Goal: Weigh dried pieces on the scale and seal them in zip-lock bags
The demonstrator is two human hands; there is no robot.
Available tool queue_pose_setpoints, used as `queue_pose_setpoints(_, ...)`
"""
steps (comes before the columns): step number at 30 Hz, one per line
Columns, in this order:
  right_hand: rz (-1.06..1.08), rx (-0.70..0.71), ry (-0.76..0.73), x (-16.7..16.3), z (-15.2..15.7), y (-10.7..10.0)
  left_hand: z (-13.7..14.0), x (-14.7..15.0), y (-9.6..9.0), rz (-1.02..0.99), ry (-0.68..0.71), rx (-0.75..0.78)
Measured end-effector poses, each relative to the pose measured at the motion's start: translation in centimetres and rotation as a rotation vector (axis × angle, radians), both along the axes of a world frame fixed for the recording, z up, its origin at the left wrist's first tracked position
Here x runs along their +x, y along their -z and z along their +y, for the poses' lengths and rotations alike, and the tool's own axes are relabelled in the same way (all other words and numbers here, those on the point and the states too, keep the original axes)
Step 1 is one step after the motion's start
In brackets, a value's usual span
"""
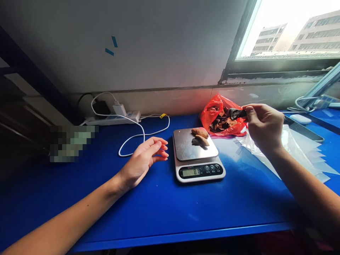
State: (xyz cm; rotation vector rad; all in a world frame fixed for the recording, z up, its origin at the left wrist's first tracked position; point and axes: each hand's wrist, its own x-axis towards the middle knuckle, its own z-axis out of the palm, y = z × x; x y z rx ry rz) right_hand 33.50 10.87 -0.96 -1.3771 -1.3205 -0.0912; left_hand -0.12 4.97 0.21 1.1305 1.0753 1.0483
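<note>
My right hand (265,122) pinches a dark, wrinkled dried piece (236,113) above an open red plastic bag (208,113). Brown and dark dried pieces (223,122) fill the bag. To the left of the bag stands a white kitchen scale (198,177) with a metal plate (184,145). Several brown and blackish dried pieces (200,136) lie toward the plate's far right part, and the display seems to read 87. My left hand (143,159) hovers left of the scale, fingers loosely bent and apart, with nothing visible in them.
Clear plastic sheets or bags (300,152) are spread at the right, near a phone (305,130) and a white mouse-like object (300,119). A power strip (114,119) with a looping white cable (131,136) runs along the wall. The blue table's front edge (186,235) is close.
</note>
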Motion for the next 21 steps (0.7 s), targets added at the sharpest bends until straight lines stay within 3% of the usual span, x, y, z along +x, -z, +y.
queue_pose_setpoints(12,-0.127,-0.106,0.003,1.4,0.5,-1.0,0.2,0.1,-0.1,0.079,-0.013,0.054)
queue_pose_setpoints(21,-0.438,-0.333,-0.114,3.0,6.1,-3.8,1.2,-0.7,0.0,0.176,-0.051,0.11)
